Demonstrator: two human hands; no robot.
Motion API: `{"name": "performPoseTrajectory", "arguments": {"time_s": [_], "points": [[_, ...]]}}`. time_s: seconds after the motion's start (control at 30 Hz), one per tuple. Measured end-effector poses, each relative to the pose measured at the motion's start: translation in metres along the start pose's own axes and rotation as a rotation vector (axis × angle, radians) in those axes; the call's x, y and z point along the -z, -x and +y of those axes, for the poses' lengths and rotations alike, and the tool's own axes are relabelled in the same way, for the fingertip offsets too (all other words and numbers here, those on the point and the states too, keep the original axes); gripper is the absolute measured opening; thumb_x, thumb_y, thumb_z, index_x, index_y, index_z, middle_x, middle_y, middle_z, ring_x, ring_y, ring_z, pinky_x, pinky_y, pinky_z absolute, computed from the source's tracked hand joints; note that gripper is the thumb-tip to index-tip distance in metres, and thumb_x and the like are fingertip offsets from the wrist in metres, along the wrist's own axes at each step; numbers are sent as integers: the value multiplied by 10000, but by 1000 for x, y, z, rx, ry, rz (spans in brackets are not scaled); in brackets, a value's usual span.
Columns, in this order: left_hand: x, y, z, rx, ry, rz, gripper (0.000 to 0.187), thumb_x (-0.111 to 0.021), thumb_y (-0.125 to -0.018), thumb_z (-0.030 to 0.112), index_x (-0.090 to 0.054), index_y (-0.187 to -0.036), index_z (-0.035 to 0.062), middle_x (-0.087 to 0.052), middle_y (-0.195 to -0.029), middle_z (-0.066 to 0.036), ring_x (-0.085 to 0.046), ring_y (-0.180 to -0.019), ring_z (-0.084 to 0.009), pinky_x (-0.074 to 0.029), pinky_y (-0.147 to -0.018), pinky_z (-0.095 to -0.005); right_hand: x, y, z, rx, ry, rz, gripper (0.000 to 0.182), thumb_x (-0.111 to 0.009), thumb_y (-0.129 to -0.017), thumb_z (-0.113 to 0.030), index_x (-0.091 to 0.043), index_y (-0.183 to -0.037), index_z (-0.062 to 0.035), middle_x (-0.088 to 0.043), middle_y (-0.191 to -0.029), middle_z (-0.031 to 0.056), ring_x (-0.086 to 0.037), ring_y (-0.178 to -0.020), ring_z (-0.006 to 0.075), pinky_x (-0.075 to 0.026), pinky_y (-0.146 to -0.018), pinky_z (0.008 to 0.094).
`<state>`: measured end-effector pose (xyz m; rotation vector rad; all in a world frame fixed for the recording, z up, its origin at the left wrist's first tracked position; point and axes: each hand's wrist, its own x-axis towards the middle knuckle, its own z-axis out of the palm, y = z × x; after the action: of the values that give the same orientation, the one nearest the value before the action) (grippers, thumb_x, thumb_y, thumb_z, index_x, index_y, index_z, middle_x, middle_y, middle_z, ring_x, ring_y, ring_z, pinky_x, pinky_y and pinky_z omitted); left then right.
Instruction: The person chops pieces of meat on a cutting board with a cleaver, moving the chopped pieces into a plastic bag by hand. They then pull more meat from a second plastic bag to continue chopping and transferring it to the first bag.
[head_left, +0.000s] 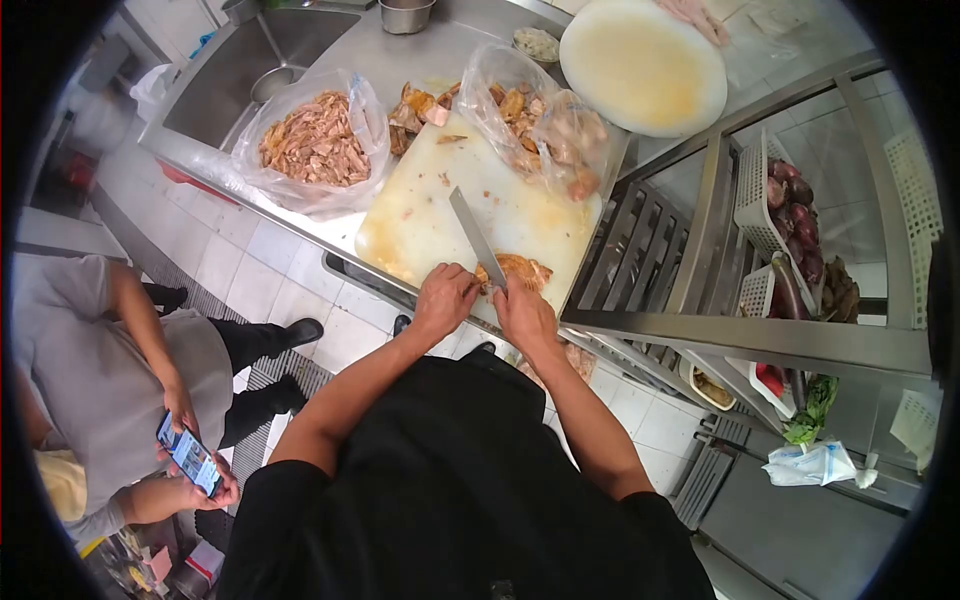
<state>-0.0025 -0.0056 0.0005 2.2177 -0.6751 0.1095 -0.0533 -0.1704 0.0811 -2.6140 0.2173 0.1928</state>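
Observation:
My right hand (pixel 527 322) grips a kitchen knife (pixel 474 232), its blade pointing away from me across the left end of a piece of browned cooked meat (pixel 527 271). The meat, which looks like chicken, lies near the front edge of a white cutting board (pixel 405 225). With fingers curled together, my left hand (pixel 446 299) pinches at the left end of that meat, close beside the blade. Small scraps are scattered over the board. More browned meat pieces (pixel 415 108) lie at its far edge, beside a clear bag (pixel 480 75) holding larger pieces.
An open plastic bag of sliced meat (pixel 315 142) stands left of the board, near a sink (pixel 205 108) with a ladle. A round white board (pixel 640 65) lies back right. A metal rack (pixel 700 325) holds a basket of onions (pixel 795 215). At left, a person holds a phone (pixel 190 455).

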Motion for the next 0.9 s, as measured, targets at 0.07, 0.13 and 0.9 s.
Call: {"name": "performPoseTrajectory", "arguments": {"time_s": [0.07, 0.13, 0.9], "points": [[2, 2, -5, 10, 22, -16, 86, -761, -819, 73, -745, -902, 57, -660, -896, -108, -618, -885, -325, -514, -798, -433, -9, -2, 9, 1, 2, -9, 260, -566, -1028, -287, -560, -1061, -29, -702, -815, 270, -689, -773, 492, -526, -713, 598], [9, 1, -5, 55, 159, 8, 80, -756, -847, 84, -730, -897, 27, -663, -878, -126, -638, -854, -304, -519, -796, -419, -7, -2, 10, -2, 5, -20, 261, -563, -1028, -286, -558, -1069, -29, -705, -822, 270, -690, -780, 492, -525, -715, 602], [274, -6, -27, -72, 1311, 872, 400, -546, -1011, 341, -635, -776, 31, -617, -899, -95, -564, -878, -203, -464, -802, -313, -5, -5, 13, -23, 23, -43, 299, -556, -1028, -308, -553, -1098, -17, -705, -850, 291, -686, -817, 502, -529, -737, 602]]}}
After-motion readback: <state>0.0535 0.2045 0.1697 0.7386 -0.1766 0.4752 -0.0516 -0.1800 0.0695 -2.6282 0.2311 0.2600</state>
